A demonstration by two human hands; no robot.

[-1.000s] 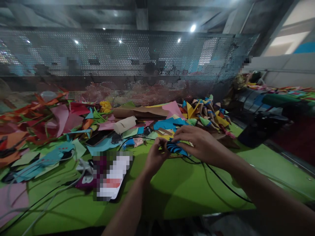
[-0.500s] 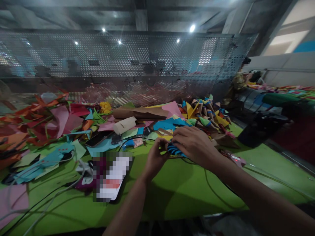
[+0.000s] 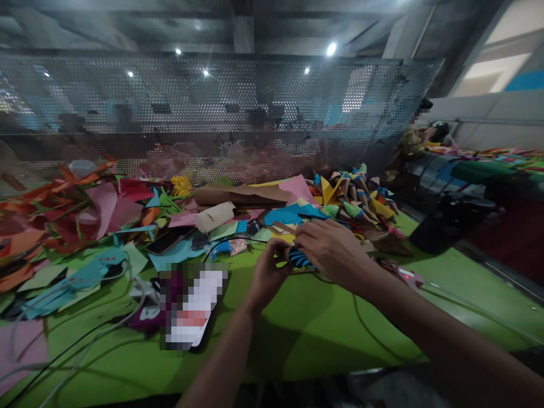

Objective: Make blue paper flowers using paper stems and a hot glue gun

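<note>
A small rounded piece with blue and black stripes (image 3: 300,258) is between my two hands, just above the green tabletop (image 3: 306,340). My left hand (image 3: 272,266) is closed at its left side, thumb and forefinger curled against it. From above and the right, my right hand (image 3: 329,246) bends over it with the fingers pressed together, covering much of the piece. A thin yellowish edge shows under it; what that belongs to is hidden. A black cable runs behind my left hand.
Coloured paper scraps (image 3: 102,209) heap along the back left. A roll of brown paper (image 3: 242,195) and a bunch of paper cones (image 3: 357,192) lie farther back. A lit phone (image 3: 198,309) stands at left, and a device with a red light (image 3: 406,276) lies at right.
My right hand has shifted slightly left over the striped piece, and a little less of the piece shows. My left hand stays almost where it was.
</note>
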